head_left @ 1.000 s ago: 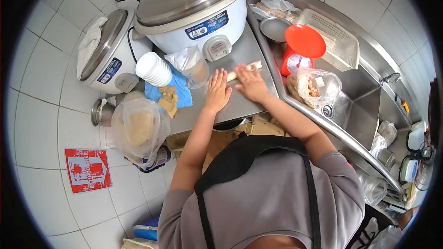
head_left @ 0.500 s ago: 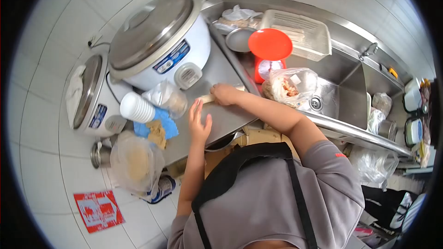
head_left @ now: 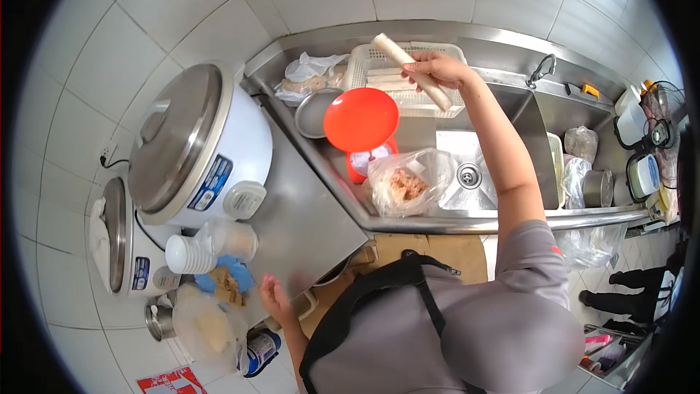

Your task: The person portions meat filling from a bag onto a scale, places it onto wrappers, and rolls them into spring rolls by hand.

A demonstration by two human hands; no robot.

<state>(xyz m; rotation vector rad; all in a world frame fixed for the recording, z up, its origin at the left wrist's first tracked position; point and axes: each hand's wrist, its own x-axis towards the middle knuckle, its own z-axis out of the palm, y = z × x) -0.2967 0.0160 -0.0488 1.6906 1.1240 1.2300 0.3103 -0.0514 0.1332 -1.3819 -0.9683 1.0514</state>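
My right hand grips a long pale roll, like an uncooked filled roll, and holds it tilted above the white plastic basket. Inside the basket lie several similar pale rolls. My left hand hovers low by the edge of the steel counter, fingers apart and holding nothing. A clear plastic bag with a pinkish minced filling sits at the sink's front left. Behind it stands a red kitchen scale, its dial partly hidden by the bag.
Two large rice cookers stand on the left. Stacked white cups, a blue cloth and a bag of pale dough-like stuff lie nearer. A round metal pan is beside the scale; a faucet rises behind the sink.
My right hand has lifted the roll off the counter and carried it right, over the basket. My left hand has let go and drawn back toward me. The view has turned right.
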